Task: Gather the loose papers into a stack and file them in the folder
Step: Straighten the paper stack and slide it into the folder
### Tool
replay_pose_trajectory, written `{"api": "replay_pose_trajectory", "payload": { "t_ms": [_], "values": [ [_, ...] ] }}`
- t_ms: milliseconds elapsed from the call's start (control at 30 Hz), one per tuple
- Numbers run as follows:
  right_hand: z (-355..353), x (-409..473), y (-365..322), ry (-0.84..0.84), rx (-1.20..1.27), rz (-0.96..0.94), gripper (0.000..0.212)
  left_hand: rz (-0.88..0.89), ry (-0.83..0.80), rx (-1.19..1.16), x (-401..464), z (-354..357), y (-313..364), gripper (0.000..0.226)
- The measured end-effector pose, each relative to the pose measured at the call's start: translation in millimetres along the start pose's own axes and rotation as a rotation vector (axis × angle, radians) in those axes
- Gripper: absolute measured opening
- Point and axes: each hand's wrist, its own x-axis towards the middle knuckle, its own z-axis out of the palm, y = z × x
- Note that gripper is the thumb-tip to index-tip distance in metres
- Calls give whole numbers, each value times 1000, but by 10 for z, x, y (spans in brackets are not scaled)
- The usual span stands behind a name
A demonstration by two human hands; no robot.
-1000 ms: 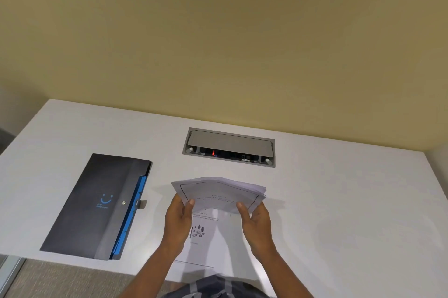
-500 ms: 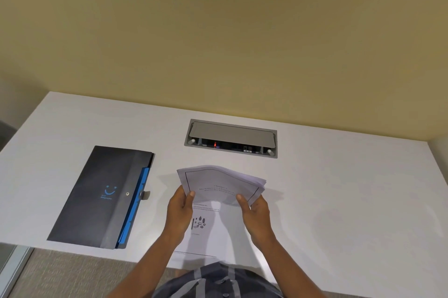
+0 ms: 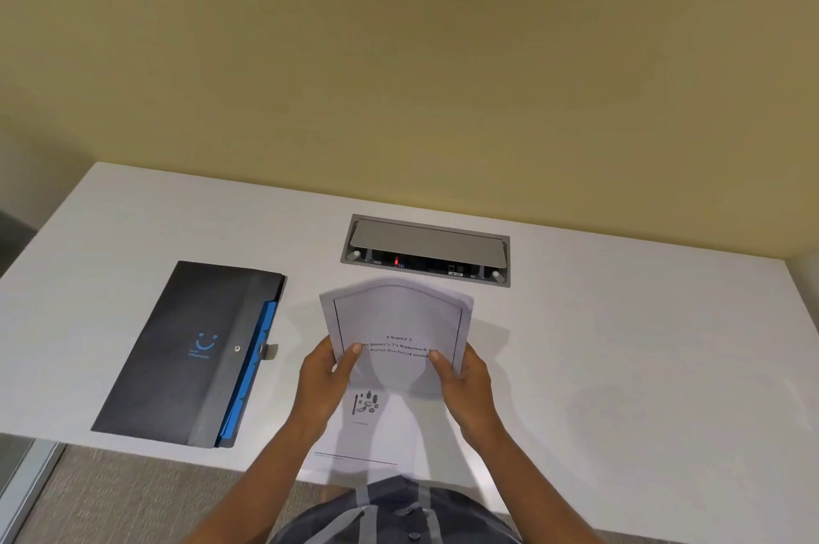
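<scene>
Both hands hold a stack of white papers [image 3: 396, 322] upright above the table, its printed front page facing me. My left hand [image 3: 325, 379] grips the stack's lower left edge and my right hand [image 3: 465, 379] grips its lower right edge, thumbs on the front. Under the stack another printed sheet [image 3: 372, 424] lies flat at the table's near edge. To the left, apart from my hands, rests a dark grey folder [image 3: 195, 348] with blue inner tabs, a blue smile mark and a snap flap; it is closed.
The white table [image 3: 620, 366] runs up to a yellow wall. A grey cable box [image 3: 425, 249] with its lid raised is sunk into the table just beyond the papers. Carpet shows below the near edge.
The stack has tipped from nearly flat to upright, so its front page now faces me. Both hands have kept their grip on its lower edges.
</scene>
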Motion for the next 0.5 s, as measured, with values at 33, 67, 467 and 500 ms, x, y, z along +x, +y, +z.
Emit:
{"api": "replay_pose_trajectory", "payload": {
  "t_ms": [33,67,467,500],
  "values": [
    [10,5,-18,-17,-12,6,30,8,8,0,14,-43,17,21],
    [26,9,-26,-32,-15,10,30,14,16,5,27,-89,24,20],
    [296,347,-40,-223,-534,1,44,-149,393,-191,-152,-1066,-617,15],
    [301,418,-43,-240,-654,-6,62,-165,416,-199,-215,-1145,-668,17]
  ]
}}
